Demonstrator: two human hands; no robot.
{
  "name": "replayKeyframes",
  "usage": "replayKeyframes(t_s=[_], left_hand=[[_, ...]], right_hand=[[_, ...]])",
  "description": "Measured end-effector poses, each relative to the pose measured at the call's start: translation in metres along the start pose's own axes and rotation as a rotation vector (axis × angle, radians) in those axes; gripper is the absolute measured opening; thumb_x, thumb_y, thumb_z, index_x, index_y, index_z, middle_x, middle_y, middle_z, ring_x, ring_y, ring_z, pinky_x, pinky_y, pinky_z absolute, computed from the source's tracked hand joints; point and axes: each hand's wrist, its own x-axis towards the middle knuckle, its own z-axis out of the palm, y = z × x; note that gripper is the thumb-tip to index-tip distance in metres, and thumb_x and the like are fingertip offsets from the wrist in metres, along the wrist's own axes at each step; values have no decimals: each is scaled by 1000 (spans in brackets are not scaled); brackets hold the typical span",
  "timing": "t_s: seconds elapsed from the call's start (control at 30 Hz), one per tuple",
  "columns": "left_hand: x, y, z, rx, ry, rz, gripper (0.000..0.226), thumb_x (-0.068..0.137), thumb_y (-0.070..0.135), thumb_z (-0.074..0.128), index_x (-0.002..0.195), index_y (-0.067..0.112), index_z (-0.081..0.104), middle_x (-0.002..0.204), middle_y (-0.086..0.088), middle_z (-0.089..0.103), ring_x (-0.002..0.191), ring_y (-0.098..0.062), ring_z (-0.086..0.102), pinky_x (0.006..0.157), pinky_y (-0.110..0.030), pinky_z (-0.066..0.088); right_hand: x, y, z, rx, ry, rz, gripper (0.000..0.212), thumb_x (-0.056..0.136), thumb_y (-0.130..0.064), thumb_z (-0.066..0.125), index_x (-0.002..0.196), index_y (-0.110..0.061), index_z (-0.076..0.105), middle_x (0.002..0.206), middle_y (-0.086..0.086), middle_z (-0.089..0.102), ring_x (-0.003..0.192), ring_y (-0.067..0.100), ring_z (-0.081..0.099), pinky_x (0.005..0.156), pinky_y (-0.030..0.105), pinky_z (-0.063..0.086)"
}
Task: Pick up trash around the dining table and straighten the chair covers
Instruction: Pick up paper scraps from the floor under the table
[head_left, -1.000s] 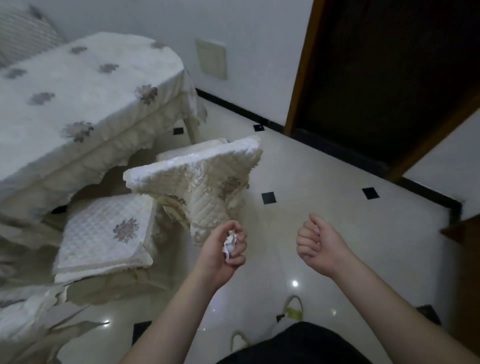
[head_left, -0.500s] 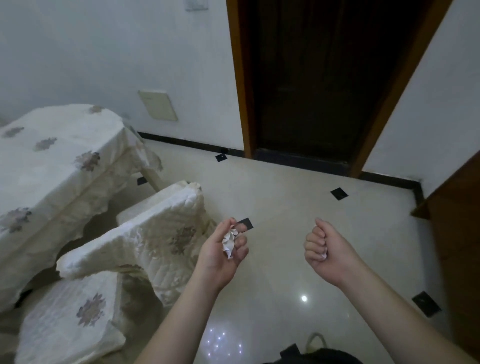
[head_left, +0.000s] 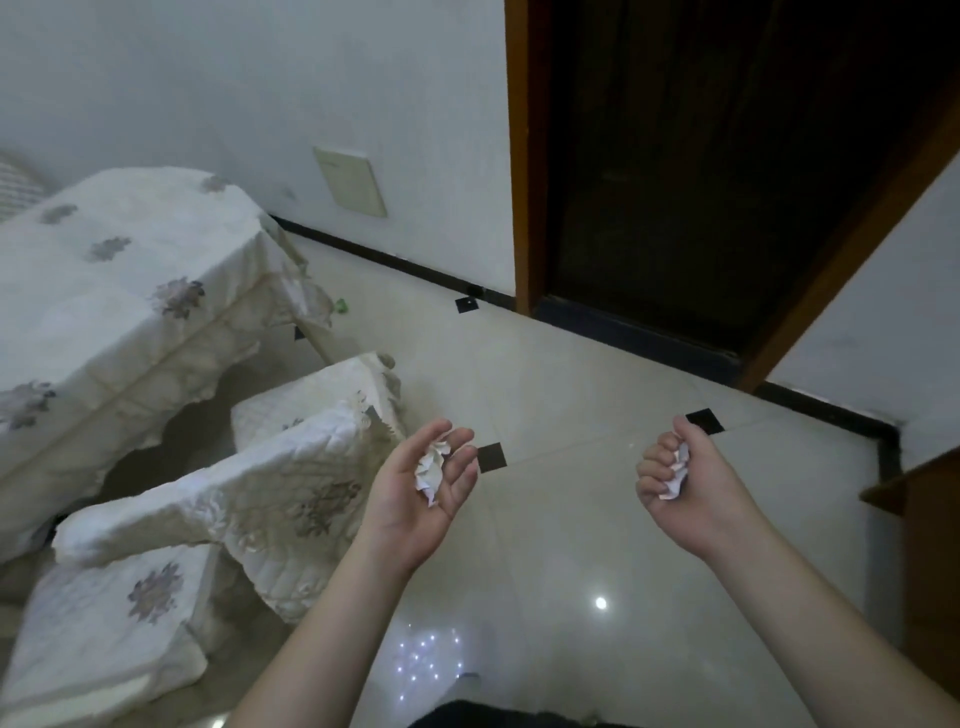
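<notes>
I am holding one paper wad (head_left: 430, 470) in my left hand (head_left: 423, 486), palm up, fingers loosely curled around it so it is lying cupped rather than squeezed. My right hand (head_left: 680, 480) is gripping a second wad (head_left: 675, 470) more tightly, fingers folded over it with only a white edge showing. Both wads are looking very light, soft and already crushed, so I am judging they need no care beyond a closed fist; the looser one in the left palm could roll out if I tilt that hand.

Just left of my left hand, a quilted chair cover (head_left: 244, 499) is sitting skewed and slumped over its chair back. It is looking limp but padded, so I am expecting to take it by its top corners and pull down evenly. Beyond it the table (head_left: 119, 270) is draped in matching cloth, and a small green scrap (head_left: 341, 306) is lying on the floor by its far corner.

Compared with half a second ago, my left fingers are opening wider, the right wad is showing more, and my view is tilting to take in more of the table.
</notes>
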Motion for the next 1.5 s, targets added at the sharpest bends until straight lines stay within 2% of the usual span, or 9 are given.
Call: replayKeyframes(t_s=[0.1,0.3,0.53,0.7,0.9,1.07,1.2,1.33,1.5], left_hand=[[20,21,-4,-30,13,59,14,80,16,62,68,14,69,81,-7,67,64,-18,67,49,-25,53],[84,87,-1,-84,-70,138,8,77,22,58,74,18,65,81,-3,66,68,-16,67,51,-23,53],[163,148,31,-7,-138,119,12,77,27,57,77,17,63,88,-4,64,77,-19,64,55,-27,52],[215,169,62,-2,-161,122,12,77,27,58,81,16,62,88,-4,64,79,-20,64,59,-27,54],[284,176,107,-8,-50,138,18,77,26,59,89,15,66,89,-5,67,75,-19,65,55,-25,52],[335,183,162,-1,49,152,27,65,26,66,89,15,71,93,-5,68,76,-19,63,55,-25,48],[368,195,197,-47,45,211,28,65,26,67,91,16,69,93,-5,68,77,-19,62,57,-26,48],[382,206,203,-97,91,269,19,71,23,63,87,14,69,90,-6,69,73,-20,64,54,-26,51],[396,228,175,-184,284,367,13,73,21,62,75,14,74,89,-9,69,71,-21,64,63,-29,55]], right_hand=[[34,7,38,-28,-53,61,42,93,-43,48,60,-21,39,48,-7,30,35,5,26,31,17,21],[99,19,113,-128,-111,113,39,93,-43,50,63,-20,43,50,-6,34,38,5,30,33,16,22],[152,-8,199,-207,-115,73,34,94,-38,51,67,-19,47,56,-5,37,44,7,33,37,18,25],[196,-34,230,-192,-138,103,33,93,-38,53,67,-19,48,59,-4,37,47,6,32,41,17,23],[266,-90,250,-153,-200,148,30,93,-36,52,68,-18,49,59,-4,38,45,6,35,40,17,25],[317,-163,277,-223,-187,176,29,92,-35,50,69,-17,48,59,-4,38,46,7,34,39,18,26],[354,-209,308,-265,-233,225,28,93,-33,49,69,-18,47,58,-5,37,44,5,34,37,15,24],[389,-215,341,-274,-296,333,27,92,-32,49,69,-19,45,57,-6,37,43,4,34,35,13,21],[422,-189,384,-347,-379,459,27,91,-31,48,67,-20,45,56,-5,37,41,6,35,33,14,23]])
